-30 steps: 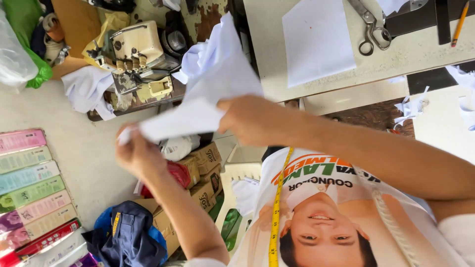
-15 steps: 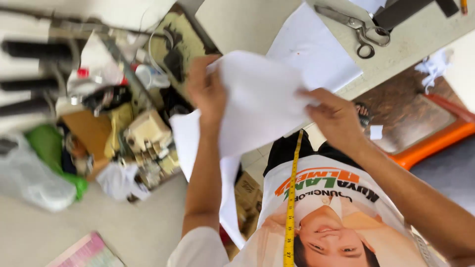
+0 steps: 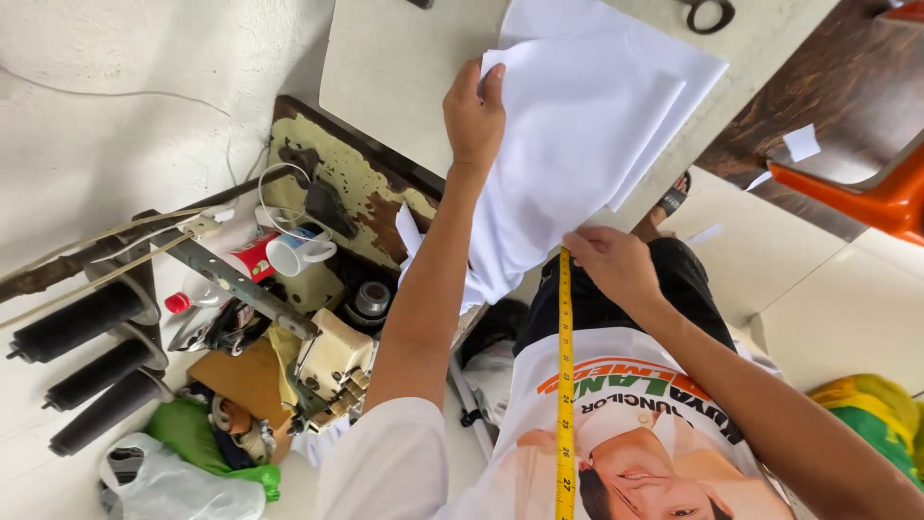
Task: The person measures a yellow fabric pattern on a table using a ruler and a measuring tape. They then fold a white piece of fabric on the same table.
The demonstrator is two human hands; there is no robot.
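Pale grey surface [image 3: 404, 67] holds flat white sheets of cloth [image 3: 664, 58]. On it, the left hand [image 3: 474, 116] pinches the top edge of a white piece of cloth [image 3: 558, 164]. Lower down, the right hand [image 3: 616, 265] grips its bottom edge beside a yellow measuring tape [image 3: 564, 385].

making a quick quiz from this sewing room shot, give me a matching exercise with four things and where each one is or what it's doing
Things:
1. left hand
2. right hand
3. yellow measuring tape
4. white mug with a handle

Places or states:
A. hangs down the front of the person's printed white shirt
B. lies among the clutter beside the old cream sewing machine
C. grips the upper edge of the white fabric piece
D. holds the lower edge of the white fabric, near the top end of the tape

Pairs: 1-C, 2-D, 3-A, 4-B
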